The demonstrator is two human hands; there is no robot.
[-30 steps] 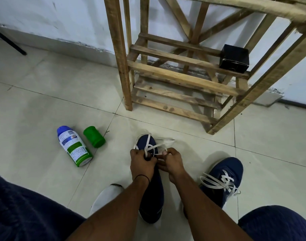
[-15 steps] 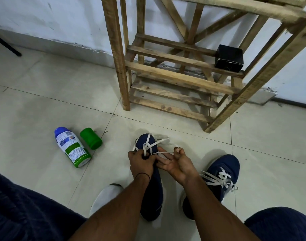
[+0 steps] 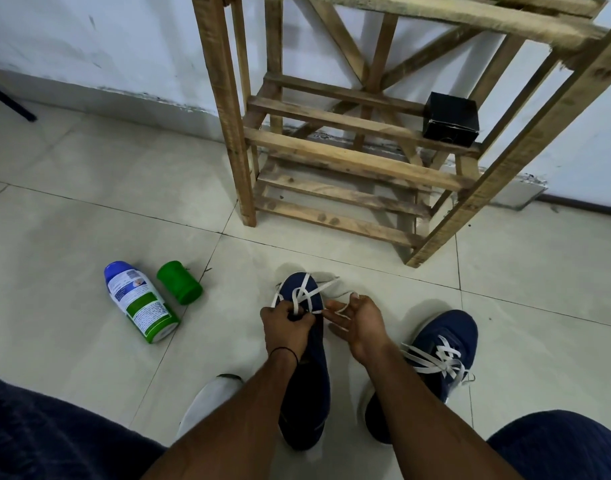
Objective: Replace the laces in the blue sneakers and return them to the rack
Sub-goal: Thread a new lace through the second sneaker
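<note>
A blue sneaker (image 3: 307,386) lies on the floor tiles in front of me, toe pointing away, with a white lace (image 3: 306,292) looped loosely over its front. My left hand (image 3: 285,327) grips the lace at the shoe's eyelets. My right hand (image 3: 361,323) is just right of the shoe, palm up, and a strand of the lace runs across its half-curled fingers. A second blue sneaker (image 3: 435,355) with a white lace threaded through it stands to the right, partly behind my right forearm. The wooden rack (image 3: 349,161) stands beyond, against the wall.
A white and green bottle with a blue cap (image 3: 139,301) lies on the floor to the left, beside a green cap (image 3: 179,282). A black box (image 3: 451,119) sits on a rack shelf. A white shoe (image 3: 210,400) shows beneath my left forearm. My knees fill both lower corners.
My right hand has drawn away from the left to the right and turned palm up, pulling a lace strand out sideways. My left hand stays at the eyelets.
</note>
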